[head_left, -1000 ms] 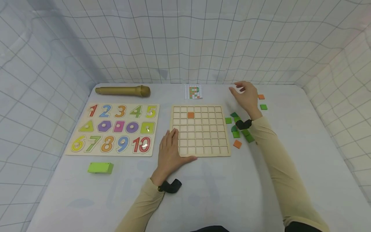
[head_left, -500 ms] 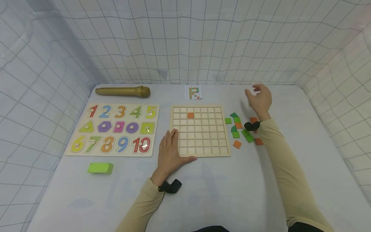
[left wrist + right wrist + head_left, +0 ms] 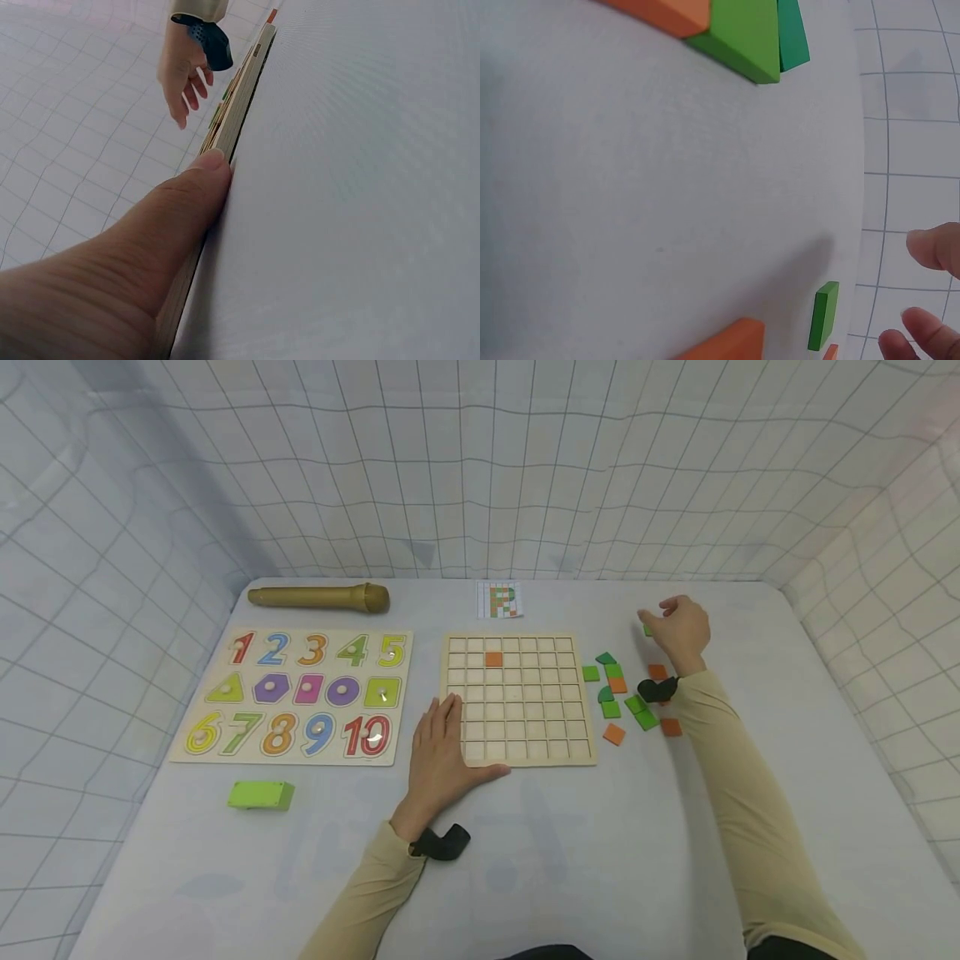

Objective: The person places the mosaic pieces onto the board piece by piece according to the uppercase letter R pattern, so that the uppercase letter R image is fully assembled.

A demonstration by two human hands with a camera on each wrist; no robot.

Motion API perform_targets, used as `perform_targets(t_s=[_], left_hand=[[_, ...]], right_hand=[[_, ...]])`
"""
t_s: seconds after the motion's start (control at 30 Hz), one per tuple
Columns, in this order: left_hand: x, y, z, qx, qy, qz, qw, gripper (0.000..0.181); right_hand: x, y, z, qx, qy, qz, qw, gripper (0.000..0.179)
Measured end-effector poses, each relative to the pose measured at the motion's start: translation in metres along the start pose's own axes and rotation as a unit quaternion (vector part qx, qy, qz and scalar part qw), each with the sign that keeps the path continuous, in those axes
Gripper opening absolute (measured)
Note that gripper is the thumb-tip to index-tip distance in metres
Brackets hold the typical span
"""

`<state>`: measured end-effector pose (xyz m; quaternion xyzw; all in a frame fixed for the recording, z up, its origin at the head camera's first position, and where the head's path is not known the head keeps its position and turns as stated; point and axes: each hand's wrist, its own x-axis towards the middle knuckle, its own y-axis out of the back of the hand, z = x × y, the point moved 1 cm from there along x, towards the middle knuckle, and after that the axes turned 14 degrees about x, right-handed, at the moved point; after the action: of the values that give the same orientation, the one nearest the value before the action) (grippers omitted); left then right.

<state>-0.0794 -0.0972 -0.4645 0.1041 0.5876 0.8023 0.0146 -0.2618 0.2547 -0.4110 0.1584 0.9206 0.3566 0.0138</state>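
Thumb and fingers are curving loosely apart in our right grip; a clear gap is showing between them, and we are holding nothing there. That grip is hanging above the table, while a small green tile is lying on it, partly hidden in the head view and peeking out on our side of the thumb. The right wrist view is showing the tile apart from the fingers, so we are judging the drop from thumb to tile to be the relation that counts. We are not making out any long axis, since the face is looking foreshortened. Our right grip is clearly the nearer; our left grip is resting well apart from the tile, fingers straight at the left edge of the grid board, thumb touching its near edge, not closing round anything. An orange tile is lying just beside our right wrist.
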Motion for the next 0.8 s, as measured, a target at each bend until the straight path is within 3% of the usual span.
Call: perform_targets(t_s=[0.27, 0.43, 0.8], left_hand=[[-0.0004, -0.0003, -0.0001, -0.001, 0.001, -0.003, 1.0, 0.121], [-0.0003, 0.0004, 0.0003, -0.004, 0.003, -0.003, 1.0, 0.121], [-0.0004, 0.001, 0.0011, 0.001, 0.008, -0.009, 0.9999, 0.121]], right_hand=[[0.0038, -0.0007, 0.0067, -0.056, -0.052, -0.061, 0.9951, 0.051], [0.005, -0.0013, 0.0093, -0.075, -0.062, -0.09, 0.9912, 0.049], [0.0039, 0.0005, 0.0082, -0.096, -0.069, -0.109, 0.9871, 0.044]])
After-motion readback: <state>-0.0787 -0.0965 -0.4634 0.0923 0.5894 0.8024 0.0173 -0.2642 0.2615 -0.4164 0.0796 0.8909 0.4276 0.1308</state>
